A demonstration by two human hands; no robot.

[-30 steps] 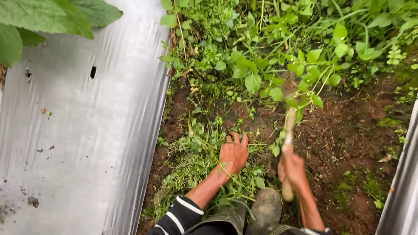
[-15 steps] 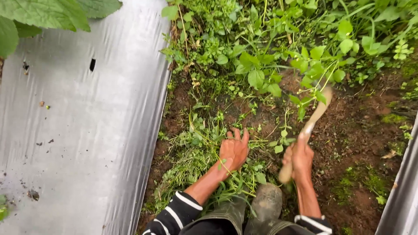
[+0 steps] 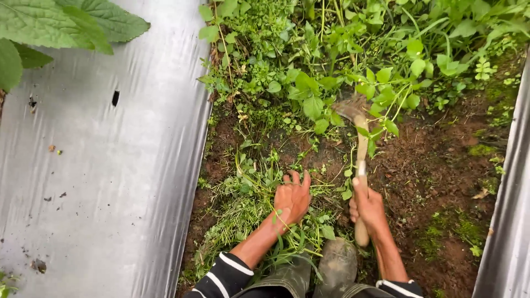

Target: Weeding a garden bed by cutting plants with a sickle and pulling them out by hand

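Your left hand (image 3: 292,197) lies open, pinning the loose green cut weeds (image 3: 248,212) on the soil, while your right hand (image 3: 365,207) grips the wooden-handled hoe (image 3: 360,160), blade down among standing weeds.

We wear black sleeves (image 3: 227,271) with white stripes pushed up the forearms, plus muddy olive rubber boots (image 3: 338,265).

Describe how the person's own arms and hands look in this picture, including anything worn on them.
Both hands are bare: no gloves, rings or watch show on the left hand or the right hand. The forearms are bare too. Dark sleeves with white stripes are pushed up, the left sleeve showing more than the right sleeve.
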